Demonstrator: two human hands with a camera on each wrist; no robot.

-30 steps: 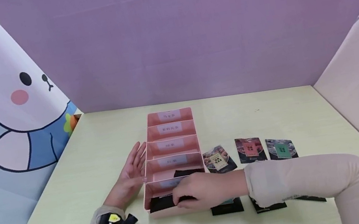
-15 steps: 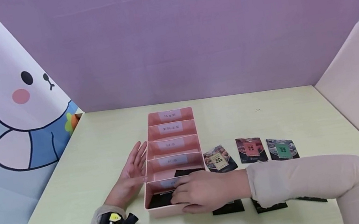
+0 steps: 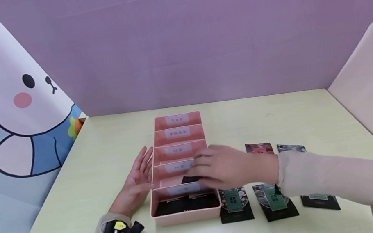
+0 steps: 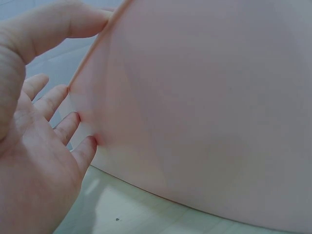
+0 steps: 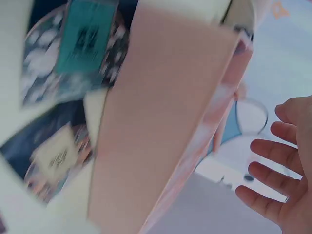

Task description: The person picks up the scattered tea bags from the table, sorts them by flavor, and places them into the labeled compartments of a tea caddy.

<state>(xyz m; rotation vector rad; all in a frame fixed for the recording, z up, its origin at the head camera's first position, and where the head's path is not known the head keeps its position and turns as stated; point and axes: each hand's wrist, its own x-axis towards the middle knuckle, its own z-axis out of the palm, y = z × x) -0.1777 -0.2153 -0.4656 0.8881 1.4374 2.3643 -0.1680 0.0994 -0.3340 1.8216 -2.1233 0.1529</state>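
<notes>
A long pink divided box (image 3: 189, 216) with paper labels stands on the table. Black packets (image 3: 187, 204) lie in its front compartment, and part of a black packet (image 3: 189, 179) shows in the compartment behind. My left hand (image 3: 136, 183) rests against the box's left side with its fingers extended; in the left wrist view its thumb (image 4: 73, 19) touches the rim. Over the box's right edge hovers my right hand (image 3: 223, 166), fingers loosely spread and holding nothing in the right wrist view. Beneath it in the head view, a cream-labelled packet (image 5: 56, 153) is hidden.
To the right of the box lie a green-labelled packet (image 3: 235, 205), another green one (image 3: 276, 202) and a third (image 3: 321, 201). Behind them are a red-labelled packet (image 3: 260, 148) and one more packet (image 3: 291, 148), both partly covered by my right arm. A purple wall (image 3: 197, 48) closes the back.
My right hand has let go of a black packet in the front compartment, then lifted and moved back and right. The left hand stays at the box's side.
</notes>
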